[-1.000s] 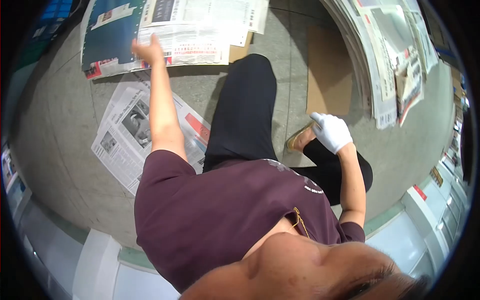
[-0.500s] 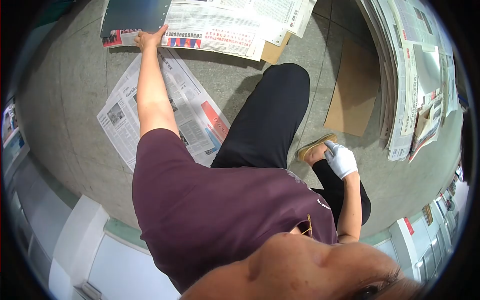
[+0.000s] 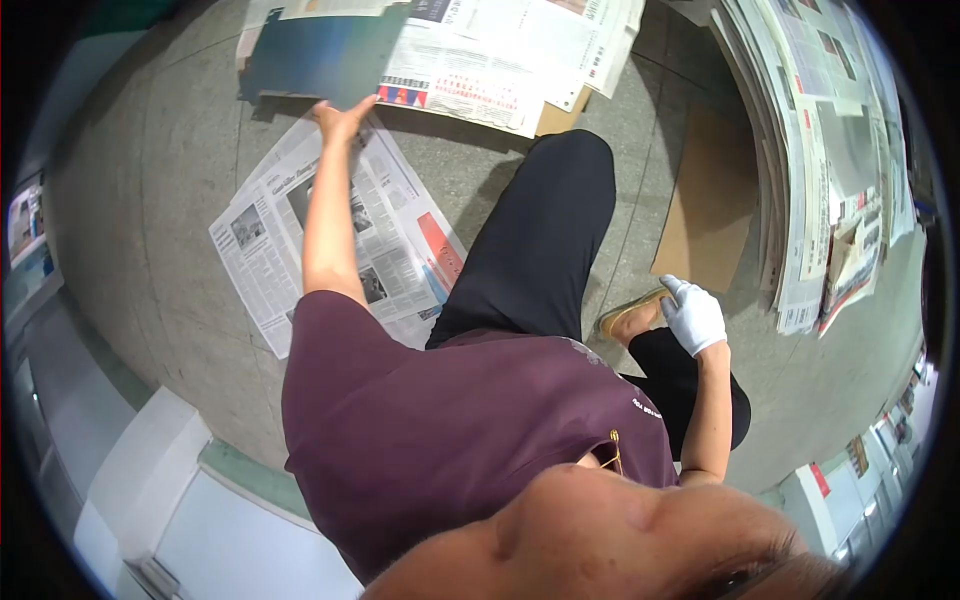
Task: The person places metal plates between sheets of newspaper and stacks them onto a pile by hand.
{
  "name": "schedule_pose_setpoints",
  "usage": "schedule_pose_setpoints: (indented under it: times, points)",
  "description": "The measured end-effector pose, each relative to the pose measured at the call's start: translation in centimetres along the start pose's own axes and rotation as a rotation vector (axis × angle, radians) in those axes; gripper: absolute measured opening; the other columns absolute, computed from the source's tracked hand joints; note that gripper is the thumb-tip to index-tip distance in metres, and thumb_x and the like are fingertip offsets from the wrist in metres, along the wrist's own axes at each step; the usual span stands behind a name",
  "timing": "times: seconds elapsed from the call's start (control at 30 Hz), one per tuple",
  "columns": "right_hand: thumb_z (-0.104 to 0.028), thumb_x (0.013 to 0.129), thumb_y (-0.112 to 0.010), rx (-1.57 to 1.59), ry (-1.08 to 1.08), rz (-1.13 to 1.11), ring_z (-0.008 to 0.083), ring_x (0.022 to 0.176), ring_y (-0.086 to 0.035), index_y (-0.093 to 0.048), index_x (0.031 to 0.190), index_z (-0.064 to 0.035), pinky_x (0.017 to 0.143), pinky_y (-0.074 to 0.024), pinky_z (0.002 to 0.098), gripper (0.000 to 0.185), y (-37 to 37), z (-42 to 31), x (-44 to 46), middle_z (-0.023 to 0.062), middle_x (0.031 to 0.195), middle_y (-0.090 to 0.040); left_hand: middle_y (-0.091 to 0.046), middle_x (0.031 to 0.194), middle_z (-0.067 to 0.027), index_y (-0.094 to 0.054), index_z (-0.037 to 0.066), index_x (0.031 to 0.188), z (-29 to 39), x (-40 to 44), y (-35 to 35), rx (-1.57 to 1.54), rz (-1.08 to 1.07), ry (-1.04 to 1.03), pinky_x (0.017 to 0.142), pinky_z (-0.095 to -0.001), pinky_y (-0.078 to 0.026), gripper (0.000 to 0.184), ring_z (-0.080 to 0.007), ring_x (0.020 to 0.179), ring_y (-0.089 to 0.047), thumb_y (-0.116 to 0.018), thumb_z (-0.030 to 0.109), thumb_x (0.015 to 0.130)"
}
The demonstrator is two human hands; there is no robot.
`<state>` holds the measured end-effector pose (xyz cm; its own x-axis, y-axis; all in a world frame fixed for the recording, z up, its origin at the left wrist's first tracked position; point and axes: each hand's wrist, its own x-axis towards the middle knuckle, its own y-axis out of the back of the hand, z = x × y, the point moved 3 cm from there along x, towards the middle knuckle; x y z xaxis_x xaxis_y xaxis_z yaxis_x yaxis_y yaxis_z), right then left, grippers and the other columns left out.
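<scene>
My bare left hand [image 3: 345,120] reaches forward, its thumb and fingers closed on the near edge of a dark blue-grey sheet [image 3: 320,55]. This smooth sheet lies over a newspaper pile [image 3: 470,85], whose printed pages show to its right. Below that hand and forearm, loose newspaper pages [image 3: 290,215] are spread on the floor. My right hand [image 3: 695,318], in a white glove, hovers or rests by my sandal [image 3: 635,310]; whether it touches is unclear. It holds nothing, with a finger and the thumb somewhat apart and the other fingers partly hidden.
A tall stack of newspapers [image 3: 795,170] curves along the right side, with a grey sheet [image 3: 850,150] among its pages. Brown cardboard [image 3: 705,200] lies on the floor beside it. My bent knee [image 3: 570,170] comes close to the front pile.
The dark sheet has slid toward me and slightly right over the newspapers, with my left hand at its edge. My gloved right hand has barely shifted. The view has moved a little.
</scene>
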<state>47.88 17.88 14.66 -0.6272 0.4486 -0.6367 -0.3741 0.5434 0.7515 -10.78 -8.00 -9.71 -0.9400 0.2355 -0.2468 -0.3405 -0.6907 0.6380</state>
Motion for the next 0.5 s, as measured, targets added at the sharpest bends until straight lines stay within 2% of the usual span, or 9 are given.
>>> schedule_pose_setpoints:
  times: [0.07,0.17,0.27,0.4,0.43,0.5]
  points:
    - [-0.019,0.08,-0.057,-0.001,0.024,-0.002,0.031,0.094,-0.06,-0.06,0.111,-0.0071,0.082,-0.0482,0.0399,0.034,-0.1,-0.2,0.3,0.0141,0.105,-0.064,-0.055,0.114,-0.0189,-0.047,-0.002,0.119,0.7,-3.2,-1.2,-0.466,-0.263,0.137,0.086,-0.039,-0.045,0.082,-0.0265,0.103,-0.055,-0.082,0.045,0.063]
    - [-0.019,0.08,-0.057,-0.014,0.039,-0.011,0.0309,0.093,-0.061,-0.06,0.112,-0.0075,0.082,-0.0482,0.0397,0.034,-0.4,-0.1,0.2,0.0141,0.104,-0.064,-0.06,0.104,-0.0094,-0.054,0.008,0.113,-0.5,-4.2,-2.1,-1.141,-0.154,0.48,0.075,-0.0358,-0.047,0.057,-0.02,0.094,-0.058,-0.075,0.043,0.074]
    - [-0.018,0.08,-0.057,-0.043,0.05,-0.01,0.0308,0.093,-0.061,-0.06,0.112,-0.0078,0.082,-0.0482,0.0396,0.034,0.0,-0.1,-0.2,0.0141,0.103,-0.064,-0.065,0.095,-0.0034,-0.061,0.013,0.102,-1.3,-2.6,-1.8,-1.153,-0.127,0.52,0.075,-0.036,-0.047,0.046,-0.0198,0.092,-0.06,-0.073,0.048,0.074]
    - [-0.018,0.08,-0.058,-0.064,0.068,-0.006,0.0309,0.093,-0.061,-0.061,0.111,-0.0075,0.082,-0.0482,0.0395,0.033,1.1,-0.7,-0.1,0.0142,0.104,-0.064,-0.064,0.097,0.002,-0.059,0.017,0.103,0.7,-1.6,0.5,-1.053,-0.353,0.359,0.071,-0.0322,-0.049,0.03,-0.0145,0.091,-0.06,-0.07,0.033,0.081]
    - [-0.018,0.08,-0.058,-0.069,0.066,-0.012,0.031,0.094,-0.061,-0.061,0.111,-0.0074,0.082,-0.0482,0.0395,0.033,1.5,-1.0,-0.1,0.0142,0.104,-0.064,-0.066,0.094,0.0,-0.06,0.012,0.099,3.0,-2.4,1.4,-1.043,-0.369,0.258,0.071,-0.0313,-0.051,0.02,-0.0155,0.088,-0.062,-0.067,0.024,0.084]
    - [-0.019,0.08,-0.057,-0.053,0.095,-0.009,0.0317,0.094,-0.06,-0.06,0.111,-0.007,0.082,-0.0482,0.0398,0.033,2.4,-1.5,-0.2,0.0146,0.105,-0.063,-0.066,0.093,-0.0025,-0.061,0.007,0.096,5.1,-2.9,2.0,-1.049,-0.465,0.145,0.071,-0.0304,-0.052,0.018,-0.0159,0.085,-0.063,-0.064,0.02,0.086]
